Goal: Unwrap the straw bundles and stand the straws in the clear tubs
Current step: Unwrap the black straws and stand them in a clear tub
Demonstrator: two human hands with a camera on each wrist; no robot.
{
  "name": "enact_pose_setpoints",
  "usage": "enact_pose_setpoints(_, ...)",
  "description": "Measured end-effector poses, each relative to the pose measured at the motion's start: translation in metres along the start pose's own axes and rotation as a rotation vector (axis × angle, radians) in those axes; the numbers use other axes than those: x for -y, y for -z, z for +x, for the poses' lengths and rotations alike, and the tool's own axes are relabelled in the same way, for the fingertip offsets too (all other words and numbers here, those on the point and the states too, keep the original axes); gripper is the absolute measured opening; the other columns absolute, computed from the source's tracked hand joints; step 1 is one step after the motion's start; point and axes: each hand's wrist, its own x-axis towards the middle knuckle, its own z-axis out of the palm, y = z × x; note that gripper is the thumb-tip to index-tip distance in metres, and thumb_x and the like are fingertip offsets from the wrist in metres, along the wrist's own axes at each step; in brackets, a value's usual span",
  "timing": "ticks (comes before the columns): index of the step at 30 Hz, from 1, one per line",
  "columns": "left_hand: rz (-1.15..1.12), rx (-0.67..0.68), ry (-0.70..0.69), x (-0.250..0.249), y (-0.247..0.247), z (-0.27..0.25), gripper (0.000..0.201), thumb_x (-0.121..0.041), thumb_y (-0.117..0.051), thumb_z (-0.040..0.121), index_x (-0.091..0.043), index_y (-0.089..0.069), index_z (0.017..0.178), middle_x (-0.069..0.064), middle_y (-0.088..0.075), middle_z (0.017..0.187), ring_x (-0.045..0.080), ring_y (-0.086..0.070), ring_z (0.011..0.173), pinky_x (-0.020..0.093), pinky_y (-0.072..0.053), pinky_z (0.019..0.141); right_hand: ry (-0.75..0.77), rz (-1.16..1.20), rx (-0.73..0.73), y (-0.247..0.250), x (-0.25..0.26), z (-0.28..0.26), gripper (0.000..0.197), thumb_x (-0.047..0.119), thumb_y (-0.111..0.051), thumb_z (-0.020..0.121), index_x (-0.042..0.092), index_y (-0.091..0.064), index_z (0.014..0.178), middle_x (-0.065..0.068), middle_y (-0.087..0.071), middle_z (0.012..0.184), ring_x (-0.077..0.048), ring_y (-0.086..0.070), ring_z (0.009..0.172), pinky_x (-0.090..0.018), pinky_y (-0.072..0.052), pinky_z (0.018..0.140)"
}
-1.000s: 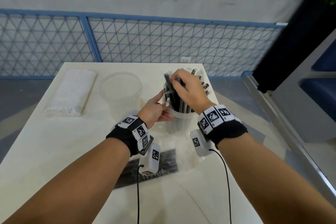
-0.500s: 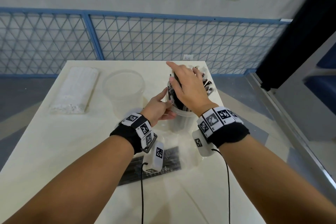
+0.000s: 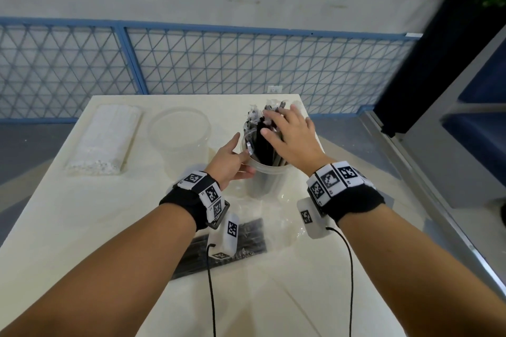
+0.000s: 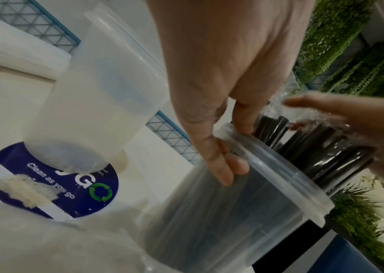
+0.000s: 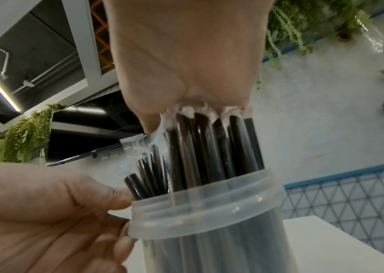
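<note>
A clear tub (image 3: 267, 175) holds several black straws (image 3: 262, 139), each in clear film, standing upright. My left hand (image 3: 232, 157) pinches the tub's rim (image 5: 209, 212) on its left side, thumb on top and fingers under the lip (image 4: 221, 162). With straight fingers, my right hand (image 3: 287, 131) lies flat on the straw tops (image 5: 209, 147). A second clear tub (image 3: 179, 131) stands empty to the left. At the far left lies a wrapped white straw bundle (image 3: 106, 139). Under my wrists lies a black straw bundle (image 3: 246, 243) in clear wrap.
The pale table (image 3: 82, 227) ends just right of the filled tub, with floor beyond. A blue mesh fence (image 3: 219, 63) runs behind it. A round blue sticker (image 4: 53, 182) sits on the table under the empty tub. Loose clear wrap (image 3: 284, 216) lies near the right wrist.
My right hand has let go of the straws it gripped and spread flat over their tops. The left hand still holds the tub rim.
</note>
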Motion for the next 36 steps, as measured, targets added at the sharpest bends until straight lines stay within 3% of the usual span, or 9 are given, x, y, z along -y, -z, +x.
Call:
enact_pose_setpoints(4, 0.244, -0.116, -0.002, 0.008, 0.011, -0.003, 0.048, -0.025, -0.039, 0.098, -0.016, -0.027, 0.143, 0.004, -0.049, 0.083, 0.018, -0.053, 0.063, 0.027, -0.046, 0.061, 0.032, 0.258, -0.615, 0.015, -0.006, -0.022, 0.026, 0.026, -0.051, 0.091, 0.011, -0.059, 0.110, -0.006, -0.056, 0.106, -0.017, -0.047, 0.104, -0.028, -0.029, 0.086)
enact_pose_setpoints(7, 0.559, -0.076, -0.008, 0.026, 0.026, -0.010, 0.033, -0.022, -0.042, 0.096, -0.006, -0.052, 0.123, 0.008, -0.058, 0.095, 0.021, -0.057, 0.078, 0.030, -0.045, 0.070, -0.064, 0.493, -0.751, 0.014, -0.017, -0.040, 0.006, 0.010, -0.051, 0.089, 0.009, -0.056, 0.090, -0.002, -0.052, 0.083, -0.007, -0.047, 0.077, -0.018, -0.037, 0.072)
enact_pose_setpoints(12, 1.090, 0.282, 0.176, 0.051, 0.035, -0.029, 0.067, -0.051, -0.056, 0.084, -0.007, -0.044, 0.133, 0.008, -0.049, 0.132, 0.022, -0.045, 0.123, 0.029, -0.034, 0.101, -0.462, 0.612, -0.425, -0.027, -0.046, -0.068, 0.012, 0.004, -0.050, 0.088, 0.015, -0.055, 0.083, -0.001, -0.052, 0.061, -0.007, -0.049, 0.055, -0.021, -0.041, 0.056)
enact_pose_setpoints(15, 1.205, 0.291, 0.121, 0.067, 0.035, -0.030, 0.045, -0.037, -0.063, 0.083, -0.011, -0.055, 0.119, 0.010, -0.053, 0.127, 0.024, -0.051, 0.113, 0.028, -0.040, 0.092, -0.615, 0.596, 0.139, -0.056, -0.058, -0.081, 0.023, -0.004, -0.044, 0.087, 0.010, -0.060, 0.078, -0.007, -0.058, 0.064, -0.019, -0.055, 0.057, -0.023, -0.046, 0.054)
enact_pose_setpoints(18, 1.068, 0.261, 0.015, 0.073, 0.032, -0.034, 0.012, -0.015, -0.057, 0.088, -0.021, -0.053, 0.079, 0.004, -0.060, 0.096, 0.022, -0.053, 0.091, 0.024, -0.035, 0.075, -0.417, 0.532, 0.555, -0.074, -0.054, -0.099, 0.030, -0.006, -0.046, 0.087, 0.007, -0.070, 0.076, -0.006, -0.067, 0.076, -0.017, -0.059, 0.069, -0.019, -0.048, 0.063)
enact_pose_setpoints(21, 0.900, 0.313, -0.069, 0.070, 0.025, -0.038, 0.028, -0.008, -0.054, 0.089, -0.026, -0.046, 0.070, -0.007, -0.054, 0.081, 0.015, -0.049, 0.087, 0.026, -0.038, 0.080, -0.242, 0.495, 0.617, -0.073, -0.038, -0.109, 0.024, 0.002, -0.049, 0.091, 0.002, -0.070, 0.104, -0.014, -0.070, 0.104, -0.019, -0.064, 0.086, -0.027, -0.052, 0.083)
enact_pose_setpoints(25, 0.766, 0.334, -0.087, 0.055, 0.009, -0.047, 0.025, -0.011, -0.052, 0.091, -0.026, -0.046, 0.072, -0.007, -0.050, 0.076, 0.008, -0.045, 0.076, 0.022, -0.036, 0.074, -0.184, 0.453, 0.612, -0.066, -0.025, -0.110, 0.027, 0.010, -0.053, 0.093, 0.001, -0.060, 0.118, -0.025, -0.065, 0.109, -0.026, -0.060, 0.078, -0.020, -0.048, 0.064)
enact_pose_setpoints(29, 0.736, 0.346, -0.140, 0.049, -0.009, -0.054, 0.021, -0.012, -0.053, 0.091, -0.025, -0.047, 0.075, 0.005, -0.051, 0.089, 0.015, -0.045, 0.083, 0.024, -0.036, 0.077, -0.091, 0.170, 0.692, -0.052, -0.018, -0.106, 0.035, 0.019, -0.059, 0.090, 0.000, -0.056, 0.119, -0.020, -0.059, 0.120, -0.033, -0.056, 0.110, -0.030, -0.042, 0.088)
enact_pose_setpoints(36, 0.718, 0.336, -0.196, 0.041, -0.022, -0.062, 0.024, -0.011, -0.052, 0.091, -0.026, -0.048, 0.072, 0.003, -0.053, 0.091, 0.016, -0.046, 0.082, 0.025, -0.037, 0.073, 0.027, -0.483, 0.788, -0.042, -0.002, -0.101, 0.053, 0.055, -0.051, 0.088, 0.008, -0.054, 0.114, 0.000, -0.052, 0.101, -0.021, -0.049, 0.097, -0.033, -0.039, 0.097)
